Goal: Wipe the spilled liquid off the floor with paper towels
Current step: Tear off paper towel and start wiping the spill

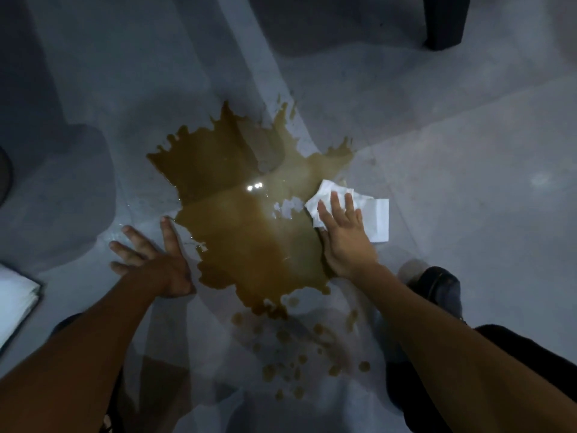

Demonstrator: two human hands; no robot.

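Note:
A wide brown puddle of spilled liquid spreads over the grey floor, with several small drops trailing toward me. A white paper towel lies at the puddle's right edge. My right hand lies flat on the towel with fingers spread, pressing it onto the floor. My left hand rests flat on the bare floor at the puddle's left edge, fingers apart, holding nothing; its index fingertip touches the wet rim.
A stack of white paper towels sits at the left edge of view. My dark shoe stands right of the spill. A dark furniture leg rises at the top right. Shadows cover the floor at left.

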